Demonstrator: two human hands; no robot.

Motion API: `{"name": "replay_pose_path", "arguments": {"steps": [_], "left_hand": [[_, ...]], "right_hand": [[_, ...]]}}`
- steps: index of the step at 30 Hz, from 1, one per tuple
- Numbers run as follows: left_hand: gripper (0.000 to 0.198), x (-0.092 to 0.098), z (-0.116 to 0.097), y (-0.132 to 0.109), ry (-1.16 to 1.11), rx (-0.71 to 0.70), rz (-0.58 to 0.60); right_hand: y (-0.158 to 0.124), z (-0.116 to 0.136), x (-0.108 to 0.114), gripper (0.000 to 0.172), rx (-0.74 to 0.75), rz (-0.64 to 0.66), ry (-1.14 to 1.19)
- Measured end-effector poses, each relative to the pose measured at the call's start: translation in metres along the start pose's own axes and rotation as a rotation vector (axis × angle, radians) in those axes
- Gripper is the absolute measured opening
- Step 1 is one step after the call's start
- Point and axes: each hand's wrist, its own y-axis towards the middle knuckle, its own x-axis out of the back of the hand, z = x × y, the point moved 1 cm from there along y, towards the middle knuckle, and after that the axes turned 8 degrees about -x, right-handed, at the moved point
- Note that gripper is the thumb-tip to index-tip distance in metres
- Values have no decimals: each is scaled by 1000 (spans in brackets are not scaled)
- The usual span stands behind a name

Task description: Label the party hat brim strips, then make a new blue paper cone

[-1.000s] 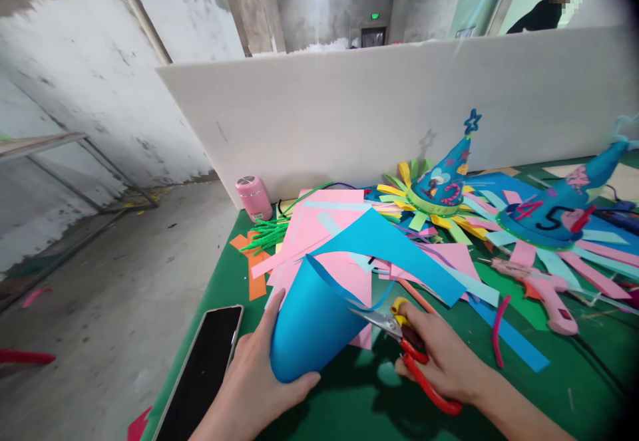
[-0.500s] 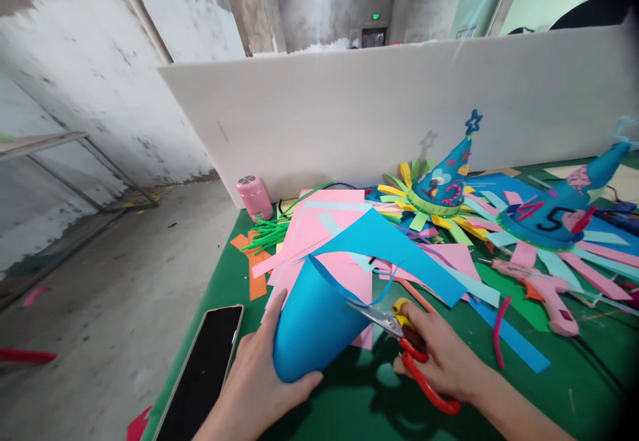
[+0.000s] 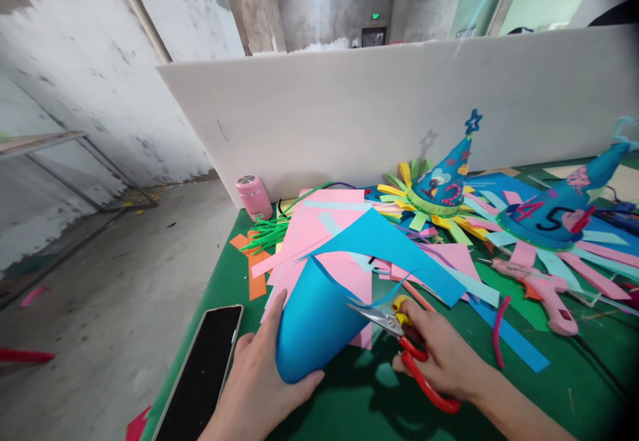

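Note:
A blue paper cone lies tilted in my left hand, with its wide rim facing away from me. The thumb and fingers wrap around its lower end. My right hand grips scissors with red and yellow handles. Their blades meet the right side of the cone's rim. From that spot a thin curved blue sliver hangs off the rim. Behind the cone, a curved blue paper offcut rests on pink paper sheets.
A phone lies at the table's left edge. Green pipe cleaners and a pink can are farther back. Two decorated cone hats stand at the right, near a pink glue gun. A white board closes off the back.
The cone and my left hand have shifted slightly to the right. The blue sliver sticks out farther to the right from the rim. The scissors stay almost where they were.

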Motion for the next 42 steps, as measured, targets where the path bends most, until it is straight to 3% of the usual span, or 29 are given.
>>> {"name": "replay_pose_path", "arguments": {"steps": [26,42], "left_hand": [[89,-7,-5,-3,297,-84,-168],[93,-7,1,0,194,-22,-112]], "right_hand": [[-1,7,-1,28,-29,30,160],[-1,7,3,27,-21,-5,51]]}}
